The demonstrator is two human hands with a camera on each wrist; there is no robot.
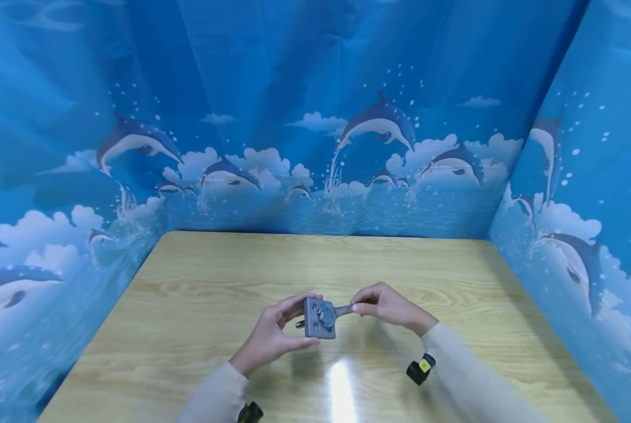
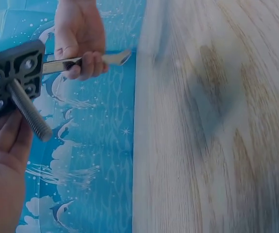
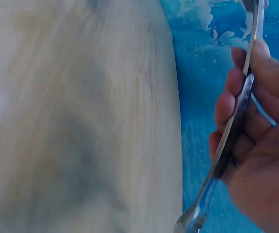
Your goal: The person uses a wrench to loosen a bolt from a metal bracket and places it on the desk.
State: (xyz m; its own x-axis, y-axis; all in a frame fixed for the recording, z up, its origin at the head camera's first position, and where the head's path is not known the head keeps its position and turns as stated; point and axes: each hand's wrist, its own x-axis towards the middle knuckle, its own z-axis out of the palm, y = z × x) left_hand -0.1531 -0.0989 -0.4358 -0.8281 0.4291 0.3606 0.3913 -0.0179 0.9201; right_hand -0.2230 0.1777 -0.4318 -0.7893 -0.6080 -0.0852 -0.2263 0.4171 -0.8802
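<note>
A wood-grain table, pale and yellowish, with a bright streak of glare on its near part. Blue printed sheets rise at the back and on both sides, showing leaping dolphins, white clouds and rippling water. Two arms in light sleeves reach in from the near edge, a small black device with a yellow patch at the right wrist.

A square grey plate is held up above the middle of the table, its soft shadow below. The left hand is clamped on it, fingers at the upper edge and thumb at the lower. The plate stands roughly upright, one face towards the wearer and turned slightly right. From its other face a threaded rod sticks out, pointing left and away in the head view, down and to the right in the left wrist view.

The right hand pinches a metal wrench between thumb and fingers. Its long axis runs rightward and slightly up from the plate's near face; the free, flared end extends past the fingers in both wrist views
</note>
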